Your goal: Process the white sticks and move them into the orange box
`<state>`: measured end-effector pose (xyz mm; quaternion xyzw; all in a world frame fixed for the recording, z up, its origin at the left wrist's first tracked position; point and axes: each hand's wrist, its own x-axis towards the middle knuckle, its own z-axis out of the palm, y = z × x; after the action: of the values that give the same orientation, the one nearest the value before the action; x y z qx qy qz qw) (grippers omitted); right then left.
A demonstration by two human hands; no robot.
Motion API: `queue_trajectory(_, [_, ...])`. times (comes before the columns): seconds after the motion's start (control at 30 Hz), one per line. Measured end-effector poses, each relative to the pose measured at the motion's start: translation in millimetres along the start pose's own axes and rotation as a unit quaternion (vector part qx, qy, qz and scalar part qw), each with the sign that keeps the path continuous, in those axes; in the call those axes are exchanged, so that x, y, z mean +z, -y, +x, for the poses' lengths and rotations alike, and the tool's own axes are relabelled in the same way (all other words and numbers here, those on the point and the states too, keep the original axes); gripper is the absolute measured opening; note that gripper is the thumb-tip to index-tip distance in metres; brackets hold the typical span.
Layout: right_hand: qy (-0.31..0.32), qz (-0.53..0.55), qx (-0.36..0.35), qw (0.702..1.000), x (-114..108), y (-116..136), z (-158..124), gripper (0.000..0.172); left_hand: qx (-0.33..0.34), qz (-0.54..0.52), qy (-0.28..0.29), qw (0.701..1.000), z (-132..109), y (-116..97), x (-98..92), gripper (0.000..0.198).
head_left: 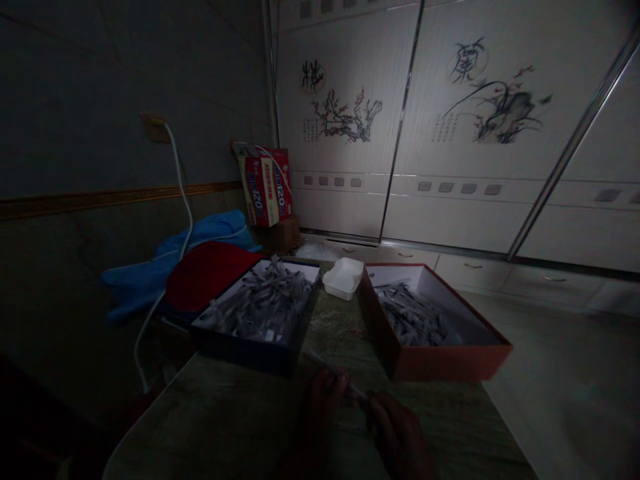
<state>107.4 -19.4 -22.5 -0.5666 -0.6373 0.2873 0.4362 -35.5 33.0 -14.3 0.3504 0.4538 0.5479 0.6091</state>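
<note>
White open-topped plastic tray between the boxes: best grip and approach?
I'd pinch the tray by its near rim, from above on the near side: its top is open, and the dark-blue rectangular box and orange rectangular box flank it.

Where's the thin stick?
The thin stick is low centre in the head view, in the left hand and right hand, nearer than the navy box.

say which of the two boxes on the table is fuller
The dark blue box, left of the white tray: its thin pieces heap up to the rim, while those in the orange box sit lower, leaving inner wall bare.
</note>
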Motion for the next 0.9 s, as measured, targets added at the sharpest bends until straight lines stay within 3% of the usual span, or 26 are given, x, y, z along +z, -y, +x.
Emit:
queue_trajectory(0.13, [0.016,0.010,0.007,1.000,-0.9,1.4,0.2,0.034,0.026,0.004,0.019,0.999,0.3,-0.5,0.7,0.030])
queue_trajectory(0.3, [0.007,-0.004,0.009,1.000,0.7,-1.4,0.4,0.044,0.021,-0.007,0.004,1.000,3.8,4.9,-0.7,0.031])
queue_trajectory(0.47, [-0.006,0.014,0.001,1.000,-0.7,1.9,0.5,0.029,0.021,-0.027,0.007,0.999,3.0,6.0,-2.2,0.031])
queue_trajectory(0.63, [-0.008,0.005,0.002,1.000,-0.2,-1.0,-0.6,0.040,0.034,-0.020,0.009,0.999,-0.4,1.6,-1.1,0.032])
queue_trajectory(0.77, [-0.005,0.016,0.005,1.000,-1.6,-0.1,-0.6,0.033,0.020,0.001,-0.003,1.000,2.1,3.2,-1.5,0.033])
queue_trajectory(0.9, [-0.008,0.032,0.014,0.999,-4.2,5.9,1.4,0.037,0.011,0.006,-0.011,1.000,2.2,4.6,-3.1,0.032])
